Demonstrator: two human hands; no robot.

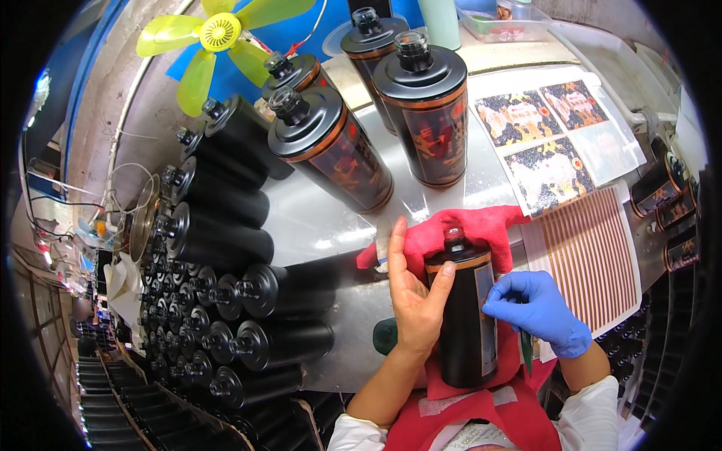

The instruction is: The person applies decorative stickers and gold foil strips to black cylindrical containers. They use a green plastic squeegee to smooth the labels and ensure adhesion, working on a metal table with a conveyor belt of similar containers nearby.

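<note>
A black bottle [459, 319] with a copper-coloured band stands tilted in front of me, its neck against a red cloth [481, 223]. A label panel [487, 323] runs down its right side. My left hand [420, 301] is bare and lies along the bottle's left side, fingers stretched upward and thumb resting across the bottle's shoulder. In a blue glove, my right hand [534, 307] is closed, its fingertips at the label's right edge. Out of its underside hangs a dark green strip-like tool [526, 352]; its upper part is hidden by the fingers.
Finished-looking decorated bottles [429, 120] stand on the metal table [323, 214]. Plain black bottles [218, 233] lie stacked at left. Patterned label sheets [541, 143] and a striped sheet [590, 259] lie at right. A yellow-green fan [220, 32] is at the back left.
</note>
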